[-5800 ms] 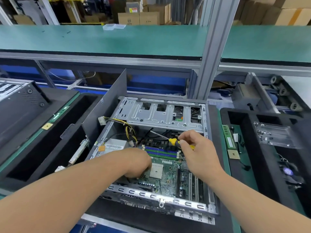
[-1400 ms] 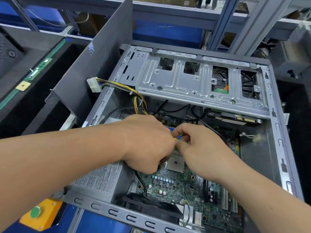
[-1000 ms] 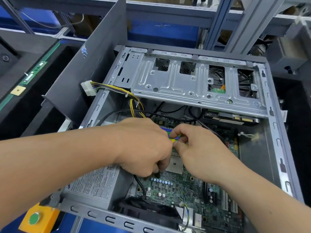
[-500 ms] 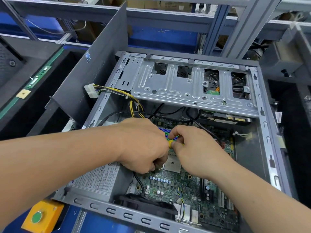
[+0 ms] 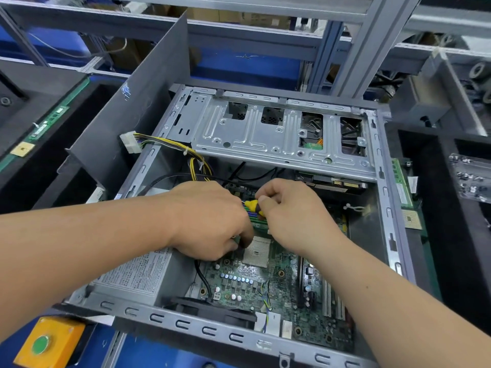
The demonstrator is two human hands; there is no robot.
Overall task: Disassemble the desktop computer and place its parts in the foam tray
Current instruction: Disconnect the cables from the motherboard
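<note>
The open desktop case (image 5: 382, 208) lies on its side, with the green motherboard (image 5: 265, 285) exposed inside. My right hand (image 5: 295, 213) is shut on a yellow-and-black screwdriver handle (image 5: 252, 205), held over the board near the memory slots. My left hand (image 5: 210, 219) is curled down beside the bare CPU socket (image 5: 256, 252); its fingertips touch the board and what they pinch is hidden. The screwdriver tip is hidden between my hands. A silver drive cage (image 5: 265, 139) spans the case's far side. Black foam trays (image 5: 451, 221) flank the case.
A power supply (image 5: 138, 274) with a label fills the case's near left corner, and its yellow cable bundle with a white plug (image 5: 130, 142) hangs over the left wall. A grey side panel (image 5: 138, 102) stands upright at left. An orange button box (image 5: 50, 341) sits at bottom left.
My hands have stayed together over the memory slots; the right hand has turned slightly, showing more of the yellow handle. The view has drifted a little.
</note>
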